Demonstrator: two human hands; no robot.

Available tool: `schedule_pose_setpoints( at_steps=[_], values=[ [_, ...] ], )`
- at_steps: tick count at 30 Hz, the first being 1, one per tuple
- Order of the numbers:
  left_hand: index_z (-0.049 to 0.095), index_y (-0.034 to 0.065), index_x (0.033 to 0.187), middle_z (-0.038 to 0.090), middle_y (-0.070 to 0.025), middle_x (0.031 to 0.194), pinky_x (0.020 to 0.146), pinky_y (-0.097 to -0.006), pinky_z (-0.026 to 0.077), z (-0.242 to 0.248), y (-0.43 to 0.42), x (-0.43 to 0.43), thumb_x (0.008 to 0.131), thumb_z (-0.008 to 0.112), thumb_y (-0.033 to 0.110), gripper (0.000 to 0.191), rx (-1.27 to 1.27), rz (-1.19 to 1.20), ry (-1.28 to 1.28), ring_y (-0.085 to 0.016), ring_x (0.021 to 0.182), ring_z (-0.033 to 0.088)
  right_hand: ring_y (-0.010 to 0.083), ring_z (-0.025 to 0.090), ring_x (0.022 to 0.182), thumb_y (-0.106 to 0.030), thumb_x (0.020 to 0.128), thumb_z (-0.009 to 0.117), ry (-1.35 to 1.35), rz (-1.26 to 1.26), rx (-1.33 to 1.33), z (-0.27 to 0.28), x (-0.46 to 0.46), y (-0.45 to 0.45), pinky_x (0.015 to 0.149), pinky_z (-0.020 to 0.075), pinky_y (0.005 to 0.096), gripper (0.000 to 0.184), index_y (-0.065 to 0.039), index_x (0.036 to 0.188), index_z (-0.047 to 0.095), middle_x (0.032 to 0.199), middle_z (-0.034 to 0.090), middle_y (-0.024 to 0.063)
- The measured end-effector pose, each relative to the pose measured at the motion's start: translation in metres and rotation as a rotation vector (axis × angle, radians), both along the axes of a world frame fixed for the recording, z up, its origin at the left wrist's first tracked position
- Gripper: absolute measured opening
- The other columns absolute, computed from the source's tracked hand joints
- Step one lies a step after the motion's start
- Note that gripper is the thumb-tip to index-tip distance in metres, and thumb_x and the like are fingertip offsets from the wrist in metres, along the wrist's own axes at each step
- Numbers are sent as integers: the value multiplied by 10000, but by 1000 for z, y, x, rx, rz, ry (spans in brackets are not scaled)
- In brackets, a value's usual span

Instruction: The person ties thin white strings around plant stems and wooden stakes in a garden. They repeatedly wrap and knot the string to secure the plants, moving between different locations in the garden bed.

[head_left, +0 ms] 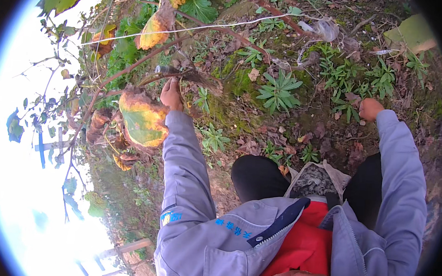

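My left hand [173,94] is raised at the woody vine stem [194,78], its fingertips closed against the underside of the wood. A grey wrapped piece [166,69] sits on the stem just above those fingers. Beside the wrist hangs a large vine leaf [143,121], green and yellow with brown, withered edges. Off to the right, my right hand [371,109] is low over the soil and weeds, its fingers curled; whether it holds anything is hidden. Between my dark-clad knees lies an open pale cloth bag [346,180] with grey, curly material [314,179] inside.
A white string [229,24] and reddish vine canes [133,66] cross above the left hand. Crumpled clear plastic [326,29] hangs near a cane. Leafy weeds [280,91], moss and dry leaves cover the ground. Wooden posts [134,246] stand at the lower left.
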State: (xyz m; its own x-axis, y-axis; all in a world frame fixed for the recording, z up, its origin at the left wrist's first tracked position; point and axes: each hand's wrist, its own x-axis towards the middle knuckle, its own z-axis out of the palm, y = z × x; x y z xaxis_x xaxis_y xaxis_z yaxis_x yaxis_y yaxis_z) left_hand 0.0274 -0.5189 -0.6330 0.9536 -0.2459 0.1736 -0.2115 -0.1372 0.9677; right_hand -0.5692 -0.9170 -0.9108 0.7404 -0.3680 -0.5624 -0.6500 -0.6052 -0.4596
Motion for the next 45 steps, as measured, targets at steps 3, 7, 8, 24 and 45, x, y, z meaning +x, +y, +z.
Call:
schedule_pose_setpoints(
  at_steps=[3, 7, 8, 24, 45],
  values=[
    [697, -26, 1190, 725, -34, 902, 554, -257, 522, 0, 7, 1, 1005, 681, 138, 248, 19, -23, 58, -116, 687, 646, 429, 664, 734, -177, 771, 700, -42, -28, -13, -5, -1, -1, 737, 534, 499, 188, 8, 740, 713, 758, 671, 255],
    [658, 23, 1166, 716, -39, 911, 579, -271, 538, 1, 18, 1, 1027, 661, 179, 209, -7, -62, 126, -136, 719, 664, 431, 670, 750, -182, 773, 708, -24, -45, -2, -13, -3, -3, 743, 540, 498, 194, 11, 752, 713, 784, 682, 255],
    [649, 37, 1156, 713, -40, 910, 587, -272, 541, 1, 20, 0, 1033, 655, 193, 198, -10, -44, 140, -140, 722, 665, 432, 672, 758, -184, 775, 709, -43, -50, 28, -16, -3, -4, 749, 542, 500, 197, 13, 758, 715, 793, 686, 255],
    [683, 12, 1162, 717, -55, 921, 521, -236, 498, 16, 7, -6, 1002, 698, 191, 240, 49, -92, 43, -111, 695, 642, 409, 678, 794, -149, 808, 717, -6, -47, 6, -14, 2, -8, 790, 547, 488, 149, -2, 819, 743, 832, 707, 234],
    [622, 44, 1110, 706, -63, 960, 693, -315, 519, 23, 19, 1, 1095, 528, 371, 340, 78, -11, 215, -168, 820, 652, 372, 682, 741, -149, 803, 725, -133, -54, 4, -8, 0, -8, 732, 535, 483, 164, 11, 840, 741, 779, 703, 212]
  ],
)
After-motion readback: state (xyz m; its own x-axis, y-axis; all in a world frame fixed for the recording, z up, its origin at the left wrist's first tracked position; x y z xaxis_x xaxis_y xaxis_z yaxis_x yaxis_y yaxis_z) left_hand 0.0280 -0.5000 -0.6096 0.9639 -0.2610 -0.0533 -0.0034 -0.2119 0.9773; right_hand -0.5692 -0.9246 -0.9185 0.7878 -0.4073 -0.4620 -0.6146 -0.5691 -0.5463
